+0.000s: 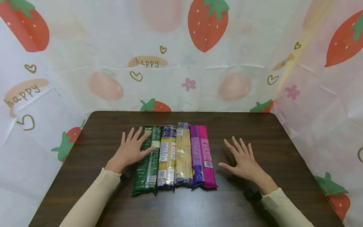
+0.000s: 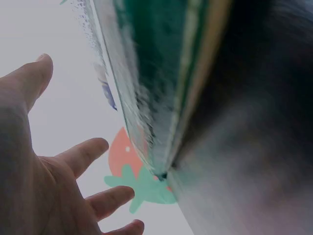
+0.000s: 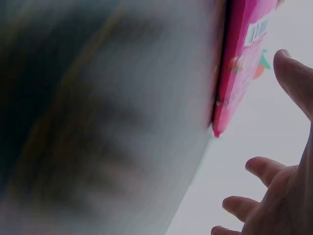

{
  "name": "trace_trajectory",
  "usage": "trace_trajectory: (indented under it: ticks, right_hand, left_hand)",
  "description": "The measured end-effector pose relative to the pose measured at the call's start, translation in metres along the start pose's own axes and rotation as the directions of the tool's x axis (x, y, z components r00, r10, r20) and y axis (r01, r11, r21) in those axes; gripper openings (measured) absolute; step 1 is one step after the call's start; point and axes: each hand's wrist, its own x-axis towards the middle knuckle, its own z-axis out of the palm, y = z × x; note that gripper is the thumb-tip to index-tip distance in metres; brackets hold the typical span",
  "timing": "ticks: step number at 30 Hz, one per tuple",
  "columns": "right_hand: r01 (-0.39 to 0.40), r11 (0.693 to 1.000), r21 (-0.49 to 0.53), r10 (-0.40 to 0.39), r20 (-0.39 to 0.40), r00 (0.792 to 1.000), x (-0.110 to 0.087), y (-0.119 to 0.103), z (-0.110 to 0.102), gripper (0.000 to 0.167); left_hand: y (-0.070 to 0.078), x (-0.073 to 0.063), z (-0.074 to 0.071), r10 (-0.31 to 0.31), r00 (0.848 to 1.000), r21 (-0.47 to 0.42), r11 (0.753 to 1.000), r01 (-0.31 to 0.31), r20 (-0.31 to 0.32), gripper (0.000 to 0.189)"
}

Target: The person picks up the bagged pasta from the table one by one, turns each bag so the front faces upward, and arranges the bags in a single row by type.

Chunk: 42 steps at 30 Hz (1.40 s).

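Side by side on the table lie long packs of pasta. A dark green spaghetti pack (image 1: 145,170) is at the left, then a blue-and-yellow pack (image 1: 167,151), a clear pack of pale noodles (image 1: 183,154), and a pink-and-purple pack (image 1: 204,154) at the right. My left hand (image 1: 131,151), fingers spread, is over the left edge of the green pack; the left wrist view shows a gap between fingers and pack. To the right of the pink pack, my right hand (image 1: 242,162) hovers with spread fingers, holding nothing.
The packs lie on a dark brown wooden table (image 1: 187,208) with rounded far corners. White cloth (image 1: 175,88) printed with strawberries, hearts and flowers hangs behind the table and along both sides. A dark wrist camera band (image 1: 253,194) sits by the right sleeve.
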Motion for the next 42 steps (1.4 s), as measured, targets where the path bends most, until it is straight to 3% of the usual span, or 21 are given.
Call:
trace_trajectory:
  ticks: [14,34,42]
  right_hand:
    - [0.111,0.994,0.004,-0.111,-0.011,0.994,-0.002,-0.027,0.008,0.102]
    - [0.18,0.984,0.018,-0.18,0.024,0.983,-0.006,-0.056,0.021,0.104]
    - [0.205,0.978,0.045,-0.207,0.033,0.978,-0.011,-0.064,0.027,0.102]
  left_hand:
    - [0.026,0.023,-0.002,0.091,0.996,-0.022,0.996,-0.091,0.01,0.085]
    - [0.069,0.059,-0.005,0.19,0.98,0.033,0.981,-0.192,0.05,0.088]
    - [0.083,0.073,-0.007,0.244,0.966,0.005,0.969,-0.245,0.084,0.087]
